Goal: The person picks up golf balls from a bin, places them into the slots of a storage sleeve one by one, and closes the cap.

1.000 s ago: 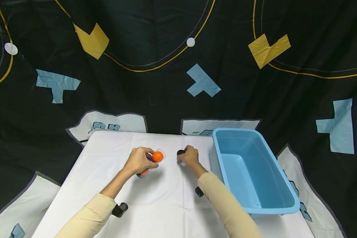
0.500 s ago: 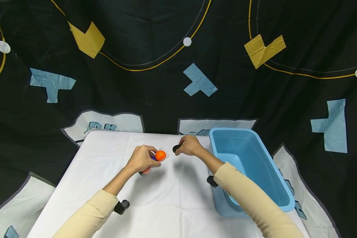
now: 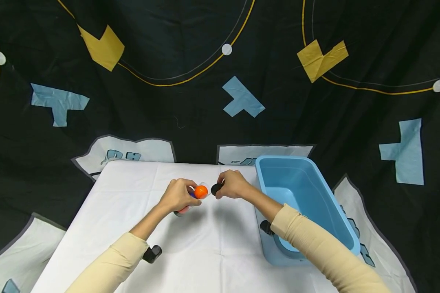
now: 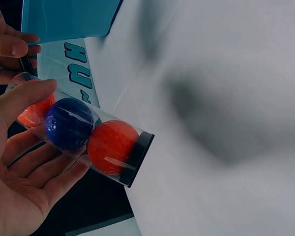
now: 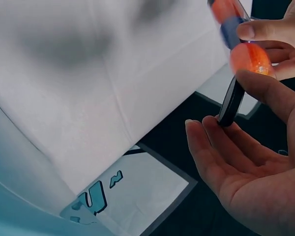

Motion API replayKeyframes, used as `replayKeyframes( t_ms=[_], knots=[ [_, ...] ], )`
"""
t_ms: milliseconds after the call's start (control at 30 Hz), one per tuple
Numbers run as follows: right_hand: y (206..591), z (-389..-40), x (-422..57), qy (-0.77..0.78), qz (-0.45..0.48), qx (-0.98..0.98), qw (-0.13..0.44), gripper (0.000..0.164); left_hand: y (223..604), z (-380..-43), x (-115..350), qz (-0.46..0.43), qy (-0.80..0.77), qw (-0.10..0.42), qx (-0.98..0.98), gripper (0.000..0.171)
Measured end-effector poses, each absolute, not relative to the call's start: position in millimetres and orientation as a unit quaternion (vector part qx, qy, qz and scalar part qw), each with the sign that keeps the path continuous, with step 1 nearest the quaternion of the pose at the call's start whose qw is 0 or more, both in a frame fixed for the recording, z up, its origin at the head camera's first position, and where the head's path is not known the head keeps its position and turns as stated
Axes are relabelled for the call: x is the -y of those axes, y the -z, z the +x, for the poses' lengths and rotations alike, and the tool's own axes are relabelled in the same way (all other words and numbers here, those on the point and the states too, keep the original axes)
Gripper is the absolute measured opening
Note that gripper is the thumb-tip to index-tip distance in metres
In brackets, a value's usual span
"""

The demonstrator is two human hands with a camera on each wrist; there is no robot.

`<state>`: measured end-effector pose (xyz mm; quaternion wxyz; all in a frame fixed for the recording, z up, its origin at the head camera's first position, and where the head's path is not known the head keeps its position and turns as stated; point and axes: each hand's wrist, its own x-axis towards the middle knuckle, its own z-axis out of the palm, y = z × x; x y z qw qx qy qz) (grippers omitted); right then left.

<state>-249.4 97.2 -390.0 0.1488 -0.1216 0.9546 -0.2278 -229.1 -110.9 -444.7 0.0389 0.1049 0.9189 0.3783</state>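
My left hand (image 3: 177, 194) grips a clear tube (image 4: 94, 115) tilted above the white table. Stacked inside are an orange ball (image 3: 201, 191) at the upper end, a dark blue ball (image 4: 69, 123) in the middle and a red-orange ball (image 4: 112, 146) against the black base (image 4: 140, 157). Thumb and fingers wrap the tube near its upper end. Just right of that end, my right hand (image 3: 232, 184) pinches a round black cap (image 5: 231, 101) between thumb and fingertips. The cap stands on edge, close to the tube's mouth, in the head view.
A light blue plastic tub (image 3: 308, 160) stands on the right side of the white-covered table (image 3: 132, 179), partly behind the right forearm. A black curtain (image 3: 190, 122) with yellow and blue patches hangs beyond the table.
The right hand has lifted the black cap and brought it left, up to the tube's upper end. The left hand keeps its hold on the tube, nearly still. The head view has shifted slightly.
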Motion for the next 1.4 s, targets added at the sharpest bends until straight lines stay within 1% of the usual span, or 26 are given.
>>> replayKeyframes(
  t_ms=[233,333,533,633,733,900,1133,1400],
  knots=[
    [388.0,-250.8,-101.6,0.267,-0.132,-0.943,0.147,0.035,445.6,-229.0,105.3,0.111,-0.380,0.043,-0.917,0.040],
    [387.2,-252.0,-103.6,0.299,-0.134,-0.931,0.158,0.036,444.1,-229.2,101.6,0.122,-0.382,0.043,-0.915,0.038],
    [390.6,-251.4,-104.1,0.401,-0.096,-0.888,0.204,0.040,441.0,-229.4,97.5,0.130,-0.385,0.044,-0.913,0.038],
    [394.8,-249.9,-103.2,0.446,-0.077,-0.868,0.204,0.041,441.3,-230.1,96.6,0.130,-0.386,0.044,-0.912,0.036],
    [397.9,-248.4,-102.6,0.478,-0.066,-0.853,0.198,0.039,441.5,-231.4,95.8,0.130,-0.384,0.039,-0.913,0.035],
    [401.1,-247.9,-104.7,0.485,-0.070,-0.848,0.200,0.038,442.8,-231.6,94.4,0.130,-0.388,0.042,-0.911,0.035],
    [398.0,-249.8,-110.2,0.498,-0.057,-0.830,0.245,0.040,443.7,-229.4,90.5,0.121,-0.389,0.044,-0.912,0.040],
    [399.5,-249.7,-111.8,0.469,-0.038,-0.849,0.240,0.036,452.8,-229.2,79.9,0.123,-0.387,0.024,-0.914,0.039]
  ],
)
